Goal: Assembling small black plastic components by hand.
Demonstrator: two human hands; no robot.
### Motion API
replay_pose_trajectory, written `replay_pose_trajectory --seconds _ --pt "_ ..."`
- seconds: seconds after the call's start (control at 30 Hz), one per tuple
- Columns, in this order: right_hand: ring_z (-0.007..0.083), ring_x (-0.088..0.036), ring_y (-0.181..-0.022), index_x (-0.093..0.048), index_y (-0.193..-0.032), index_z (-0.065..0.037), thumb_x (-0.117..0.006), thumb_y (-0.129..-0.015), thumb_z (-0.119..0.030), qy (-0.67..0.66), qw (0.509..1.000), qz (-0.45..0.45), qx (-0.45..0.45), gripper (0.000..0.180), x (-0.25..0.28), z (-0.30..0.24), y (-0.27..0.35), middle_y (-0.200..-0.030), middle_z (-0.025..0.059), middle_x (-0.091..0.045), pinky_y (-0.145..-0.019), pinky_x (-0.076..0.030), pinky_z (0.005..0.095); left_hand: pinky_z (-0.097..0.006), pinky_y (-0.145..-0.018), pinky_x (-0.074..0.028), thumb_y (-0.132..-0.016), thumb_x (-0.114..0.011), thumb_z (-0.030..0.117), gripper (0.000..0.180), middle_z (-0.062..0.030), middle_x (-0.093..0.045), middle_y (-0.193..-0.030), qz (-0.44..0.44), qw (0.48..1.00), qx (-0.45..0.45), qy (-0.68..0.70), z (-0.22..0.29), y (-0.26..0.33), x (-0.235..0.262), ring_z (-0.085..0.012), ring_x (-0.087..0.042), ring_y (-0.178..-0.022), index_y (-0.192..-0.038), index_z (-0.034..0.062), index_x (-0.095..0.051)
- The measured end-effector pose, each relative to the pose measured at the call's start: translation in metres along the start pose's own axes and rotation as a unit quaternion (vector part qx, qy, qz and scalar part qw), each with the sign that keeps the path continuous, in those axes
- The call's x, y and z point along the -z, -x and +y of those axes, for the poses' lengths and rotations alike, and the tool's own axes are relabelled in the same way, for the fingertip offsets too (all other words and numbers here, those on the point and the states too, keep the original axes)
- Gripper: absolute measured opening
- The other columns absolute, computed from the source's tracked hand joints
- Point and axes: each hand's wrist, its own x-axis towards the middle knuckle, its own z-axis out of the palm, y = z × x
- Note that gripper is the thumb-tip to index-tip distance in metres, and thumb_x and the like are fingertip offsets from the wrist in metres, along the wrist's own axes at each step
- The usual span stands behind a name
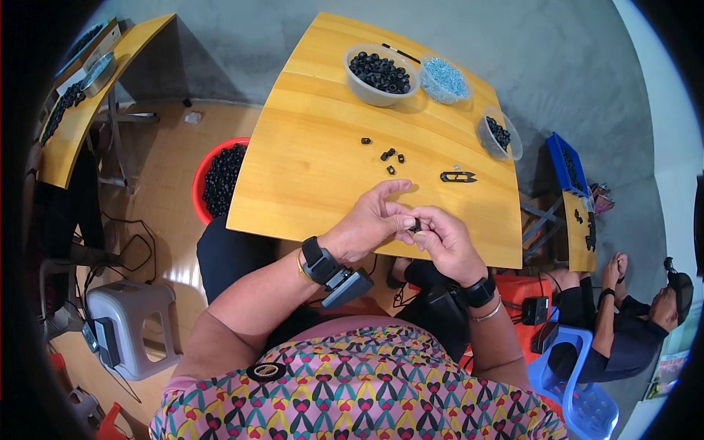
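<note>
Near the front edge of the wooden table, my left hand (372, 223) and my right hand (446, 243) meet at the fingertips. A small black ring-like part (416, 226) is pinched between them, mostly covered by the fingers. Both hands seem to grip it. Beyond my hands, several loose black parts (389, 155) lie on the tabletop (308, 147). To their right rest black thread snips (469, 177), with a tiny clear scrap (457, 167) just behind.
At the far side stand a bowl of black parts (367, 94), a bowl of bluish clear pieces (433, 92) and a smaller bowl (514, 147) of black parts. A dark pen (400, 53) lies behind. A red tub (199, 183) is left of the table; another person (623, 330) sits right.
</note>
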Motion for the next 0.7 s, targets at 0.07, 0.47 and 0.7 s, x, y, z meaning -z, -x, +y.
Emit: replay_pose_trajectory --seconds 0.07,0.47,0.7 --pt "0.0098 -0.055 -0.068 -0.047 -0.106 0.000 -0.045 -0.081 0.005 -0.010 1.000 0.018 0.007 0.026 -0.004 -0.005 -0.001 -0.073 0.0022 -0.048 -0.058 -0.042 0.0216 -0.024 -0.070 -0.049 -0.082 -0.055 0.002 0.055 -0.0119 -0.060 -0.091 0.004 1.000 0.002 -0.001 0.001 0.000 -0.001 -0.0152 -0.060 -0.073 -0.128 0.0014 -0.024" --pt "0.0287 -0.055 -0.083 -0.046 -0.102 -0.002 -0.047 -0.076 0.005 0.144 0.984 0.064 0.085 0.027 -0.014 -0.006 -0.009 -0.091 0.0147 -0.051 -0.072 -0.045 0.0334 -0.025 -0.069 -0.051 -0.084 -0.054 0.004 0.030 -0.0086 -0.061 -0.092 0.004 0.999 0.019 0.035 0.001 0.001 0.001 -0.0137 -0.061 -0.080 -0.113 -0.0011 -0.048" --pt "0.0328 -0.052 -0.087 -0.047 -0.102 -0.001 -0.048 -0.077 0.000 0.168 0.984 0.020 0.060 0.025 -0.010 -0.018 -0.010 -0.095 0.0170 -0.051 -0.076 -0.043 0.0361 -0.024 -0.069 -0.051 -0.084 -0.054 0.004 0.034 -0.0086 -0.060 -0.093 -0.016 0.999 0.040 0.001 0.002 0.002 0.002 -0.0135 -0.060 -0.079 -0.116 -0.0027 -0.047"
